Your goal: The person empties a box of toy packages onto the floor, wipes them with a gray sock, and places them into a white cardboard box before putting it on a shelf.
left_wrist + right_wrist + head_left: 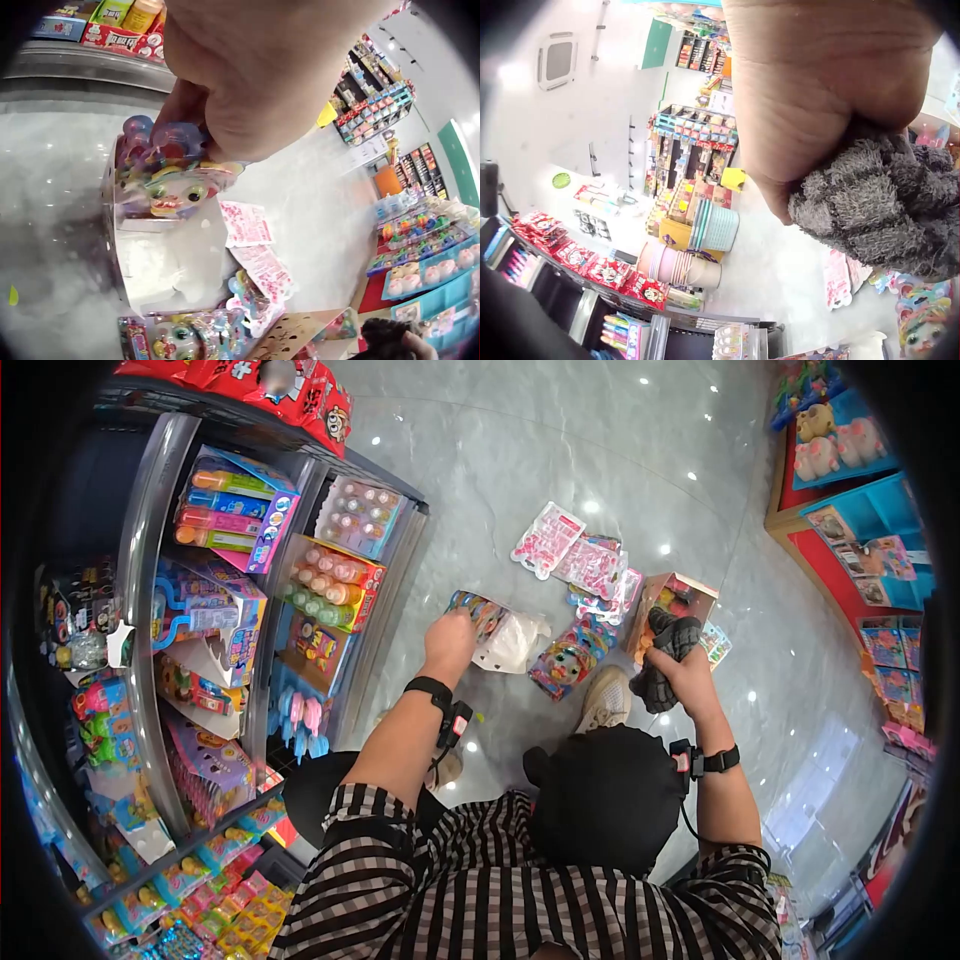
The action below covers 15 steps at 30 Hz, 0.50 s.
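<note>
My left hand [450,647] grips colourful plastic-wrapped packets [169,176] at one end of a white open box [512,642], its fingers curled over them. A dark grey cloth [665,660] is bunched in my right hand [690,680], above a brown cardboard box [688,592] with packets inside. In the right wrist view the fingertips are hidden behind the cloth [877,202]. Between the two boxes a colourful packet with a cartoon face [568,658] lies on the floor, and pink-and-white packets [590,565] lie beyond it.
Shelves of boxed sweets and toys [335,585] stand along the left. On the right is a red-sided display with blue trays [870,540]. A shoe [606,700] is on the floor close to the cartoon-face packet. Red bags [300,400] top the left shelving.
</note>
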Motion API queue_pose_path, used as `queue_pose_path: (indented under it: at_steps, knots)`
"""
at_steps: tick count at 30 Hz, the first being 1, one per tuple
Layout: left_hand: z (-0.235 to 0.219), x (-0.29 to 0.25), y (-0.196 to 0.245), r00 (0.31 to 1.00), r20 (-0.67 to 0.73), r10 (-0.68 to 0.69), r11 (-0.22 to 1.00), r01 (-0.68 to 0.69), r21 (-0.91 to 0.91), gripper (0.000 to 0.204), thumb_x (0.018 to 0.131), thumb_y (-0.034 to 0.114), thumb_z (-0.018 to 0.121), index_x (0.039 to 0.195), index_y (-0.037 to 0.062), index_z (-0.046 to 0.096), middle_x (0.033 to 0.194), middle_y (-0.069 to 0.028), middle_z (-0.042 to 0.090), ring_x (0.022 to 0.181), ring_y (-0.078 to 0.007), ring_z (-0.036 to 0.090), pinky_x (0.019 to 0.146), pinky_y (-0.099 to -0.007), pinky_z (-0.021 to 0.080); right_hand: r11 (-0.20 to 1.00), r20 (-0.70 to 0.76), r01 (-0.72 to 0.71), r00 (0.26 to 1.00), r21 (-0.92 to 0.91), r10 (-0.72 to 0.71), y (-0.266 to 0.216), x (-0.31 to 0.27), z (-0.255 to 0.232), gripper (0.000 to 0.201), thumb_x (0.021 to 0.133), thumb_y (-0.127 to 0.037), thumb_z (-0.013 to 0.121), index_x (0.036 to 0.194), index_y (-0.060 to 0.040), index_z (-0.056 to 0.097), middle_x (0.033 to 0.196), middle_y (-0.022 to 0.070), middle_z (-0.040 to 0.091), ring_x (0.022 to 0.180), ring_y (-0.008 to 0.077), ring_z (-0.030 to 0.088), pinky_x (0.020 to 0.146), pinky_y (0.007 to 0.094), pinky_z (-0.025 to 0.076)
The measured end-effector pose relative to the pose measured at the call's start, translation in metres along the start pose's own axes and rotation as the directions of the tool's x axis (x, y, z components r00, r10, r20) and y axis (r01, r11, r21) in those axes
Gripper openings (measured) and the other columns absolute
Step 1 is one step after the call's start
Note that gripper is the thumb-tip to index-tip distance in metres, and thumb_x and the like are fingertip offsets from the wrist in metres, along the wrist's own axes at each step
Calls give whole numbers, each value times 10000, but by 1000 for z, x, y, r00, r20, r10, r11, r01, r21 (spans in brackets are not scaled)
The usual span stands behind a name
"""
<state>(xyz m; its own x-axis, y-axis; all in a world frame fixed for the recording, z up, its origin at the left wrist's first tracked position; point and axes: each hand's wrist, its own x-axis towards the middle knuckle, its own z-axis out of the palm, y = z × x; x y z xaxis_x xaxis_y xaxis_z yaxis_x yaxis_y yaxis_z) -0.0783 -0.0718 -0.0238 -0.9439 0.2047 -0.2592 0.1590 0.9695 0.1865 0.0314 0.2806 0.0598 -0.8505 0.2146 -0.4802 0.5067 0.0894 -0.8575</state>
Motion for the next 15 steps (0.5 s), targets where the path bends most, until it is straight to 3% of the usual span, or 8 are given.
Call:
queue_pose_path:
  at_steps: [4, 7, 9, 12, 13, 15]
  knots:
    - [4, -1, -2, 994, 111, -21, 993, 8, 121, 127, 839, 85, 540, 874, -2, 625, 842, -201, 681, 788, -344, 687, 699, -436, 555, 989, 15, 36, 999, -142, -34, 8, -2, 12, 214, 793, -125, 714, 916, 13, 605, 769, 52, 634, 694, 144, 599, 647, 316, 495]
    - [4, -2, -5, 990, 134, -35, 989, 15, 147, 138, 841, 85, 537, 905, 2, 627, 864, -198, 685, 792, -344, 688, 705, -434, 557, 992, 59, 30, 998, -122, -23, 30, 2, 17, 258, 782, -139, 726, 946, 22, 608, 784, 63, 646, 700, 155, 606, 645, 326, 490]
    - [6, -4, -5, 990, 104, -93, 991, 82, 101, 186, 821, 191, 614, 887, 17, 624, 849, -194, 678, 802, -354, 671, 710, -448, 538, 980, 105, 46, 994, -195, -26, 23, -1, 20, 285, 767, -161, 724, 958, 18, 611, 782, 82, 651, 702, 172, 618, 654, 336, 488]
    - [9, -4, -10, 986, 124, -110, 988, 95, 124, 208, 831, 215, 620, 894, 17, 622, 847, -192, 678, 813, -354, 670, 720, -448, 538, 958, 324, -1, 941, -288, 99, 51, 3, 24, 390, 746, -239, 729, 1043, -9, 627, 828, 139, 671, 748, 222, 635, 710, 358, 493]
    - [8, -4, -9, 987, 125, -103, 989, 89, 118, 208, 831, 215, 620, 894, 17, 622, 847, -192, 678, 813, -354, 670, 720, -448, 538, 897, 398, -111, 868, -429, 298, 59, 11, 25, 536, 726, -297, 743, 1131, 19, 591, 945, 178, 674, 862, 249, 640, 786, 347, 491]
    - [8, -5, -9, 984, 132, -123, 984, 104, 144, 228, 835, 229, 627, 919, 17, 618, 844, -186, 681, 811, -355, 670, 721, -454, 536, 904, 364, -162, 876, -395, 316, 89, 18, 36, 634, 715, -323, 751, 1183, 50, 542, 1017, 202, 654, 935, 263, 627, 835, 339, 479]
